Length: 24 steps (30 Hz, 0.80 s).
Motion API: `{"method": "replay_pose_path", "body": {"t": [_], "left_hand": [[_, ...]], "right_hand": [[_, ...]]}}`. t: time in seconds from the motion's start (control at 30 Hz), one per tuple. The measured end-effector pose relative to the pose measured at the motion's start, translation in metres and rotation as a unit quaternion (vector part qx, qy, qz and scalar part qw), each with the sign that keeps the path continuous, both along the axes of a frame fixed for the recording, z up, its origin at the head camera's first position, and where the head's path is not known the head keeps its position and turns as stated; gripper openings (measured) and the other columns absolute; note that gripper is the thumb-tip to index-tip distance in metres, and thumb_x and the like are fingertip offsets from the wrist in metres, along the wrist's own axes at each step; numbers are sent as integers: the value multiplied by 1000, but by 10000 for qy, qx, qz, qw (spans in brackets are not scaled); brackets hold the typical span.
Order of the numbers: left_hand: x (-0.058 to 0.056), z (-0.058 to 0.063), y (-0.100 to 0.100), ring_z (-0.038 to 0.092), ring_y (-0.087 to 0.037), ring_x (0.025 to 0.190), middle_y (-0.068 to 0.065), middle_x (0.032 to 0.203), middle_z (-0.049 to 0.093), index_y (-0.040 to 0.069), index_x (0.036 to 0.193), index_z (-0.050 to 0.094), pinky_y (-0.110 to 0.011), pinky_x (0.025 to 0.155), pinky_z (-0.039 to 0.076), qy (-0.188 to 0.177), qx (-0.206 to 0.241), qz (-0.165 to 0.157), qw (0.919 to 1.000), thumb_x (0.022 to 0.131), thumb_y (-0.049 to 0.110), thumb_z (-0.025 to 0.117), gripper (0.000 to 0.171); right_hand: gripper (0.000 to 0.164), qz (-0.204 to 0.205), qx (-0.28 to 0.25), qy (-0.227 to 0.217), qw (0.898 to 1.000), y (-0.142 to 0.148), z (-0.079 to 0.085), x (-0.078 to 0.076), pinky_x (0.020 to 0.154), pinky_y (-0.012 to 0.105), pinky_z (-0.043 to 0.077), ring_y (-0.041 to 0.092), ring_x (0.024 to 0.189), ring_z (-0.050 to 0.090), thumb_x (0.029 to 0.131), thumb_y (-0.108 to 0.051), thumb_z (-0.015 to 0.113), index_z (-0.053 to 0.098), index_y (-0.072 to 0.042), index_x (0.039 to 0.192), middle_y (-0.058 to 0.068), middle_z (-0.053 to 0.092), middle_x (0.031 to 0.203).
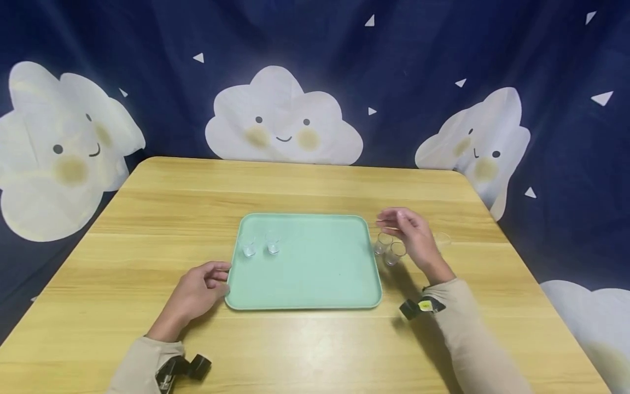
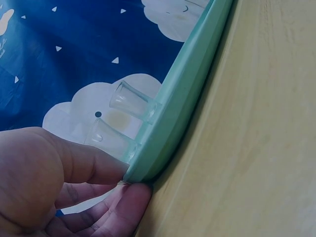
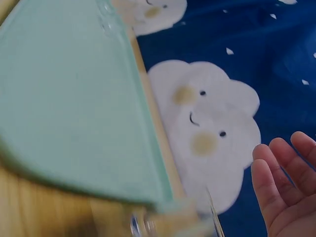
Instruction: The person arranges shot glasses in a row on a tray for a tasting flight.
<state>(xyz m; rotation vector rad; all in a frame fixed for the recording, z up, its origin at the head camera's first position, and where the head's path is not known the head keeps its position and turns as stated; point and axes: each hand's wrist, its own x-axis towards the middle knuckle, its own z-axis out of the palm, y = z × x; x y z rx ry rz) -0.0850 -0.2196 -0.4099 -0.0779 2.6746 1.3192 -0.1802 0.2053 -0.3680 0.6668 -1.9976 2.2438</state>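
Note:
A pale green tray (image 1: pixel 305 268) lies on the wooden table, with two small clear shot glasses (image 1: pixel 249 249) (image 1: pixel 273 244) upright near its left side. My left hand (image 1: pixel 202 287) holds the tray's left rim near the front corner; in the left wrist view, its thumb and fingers (image 2: pixel 136 202) meet at the rim. My right hand (image 1: pixel 406 230), empty and with fingers spread loosely, hovers just above two more shot glasses (image 1: pixel 383 244) (image 1: pixel 395 254) beside the tray's right edge. In the right wrist view these glasses (image 3: pixel 140 224) are blurred and cut off.
Another clear glass (image 1: pixel 443 239), partly hidden, stands right of my right wrist. Behind the wooden table (image 1: pixel 305 186) hangs a dark blue cloth (image 1: pixel 394 65) printed with white clouds. Black wrist cameras (image 1: pixel 199 368) (image 1: pixel 409 309) jut from both sleeves.

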Motion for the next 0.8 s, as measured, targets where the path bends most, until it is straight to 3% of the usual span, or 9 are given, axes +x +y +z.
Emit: {"method": "replay_pose_path", "body": {"t": [0.13,0.33,0.47,0.53,0.67,0.8], "left_hand": [[-1,0,1,61,-21,93,-10,111,64,1,129,58,-35,80,49,-34,10,-4,10000,85,7,66,45],[-1,1,1,61,-21,93,-10,112,64,0,128,58,-35,79,49,-57,14,14,10000,86,8,66,44],[0,1,0,61,-22,94,-11,112,64,0,129,57,-35,79,49,-79,13,33,10000,86,7,66,45],[0,0,0,61,-22,94,-11,112,64,0,129,57,-35,80,49,-79,12,28,10000,86,8,66,45],[-1,-1,0,61,-21,93,-10,112,64,0,129,57,-35,80,49,-43,16,7,10000,85,7,66,45],[-1,-1,0,61,-21,93,-10,111,65,0,128,58,-34,79,49,8,9,-12,10000,85,7,66,44]], "right_hand": [[36,-273,-116,20,9996,20,0,7,83,30,54,20,95,67,104,-14,42,55,19,110,10,68,104],[47,-586,316,-146,9977,39,-6,19,84,28,53,16,95,67,104,-16,41,41,31,114,5,68,103],[48,-642,728,-393,9945,43,-12,25,85,26,52,13,97,66,105,-16,39,41,30,115,3,67,105],[45,-681,1017,-481,9913,45,-14,27,86,25,51,12,98,65,105,-15,39,43,29,115,8,66,108],[37,-760,1675,-594,9811,47,-20,28,87,25,51,8,99,63,103,-9,42,47,25,118,30,58,116],[33,-801,2488,-739,9624,50,-26,26,88,20,48,12,102,61,99,-6,52,52,16,122,33,55,121]]}}
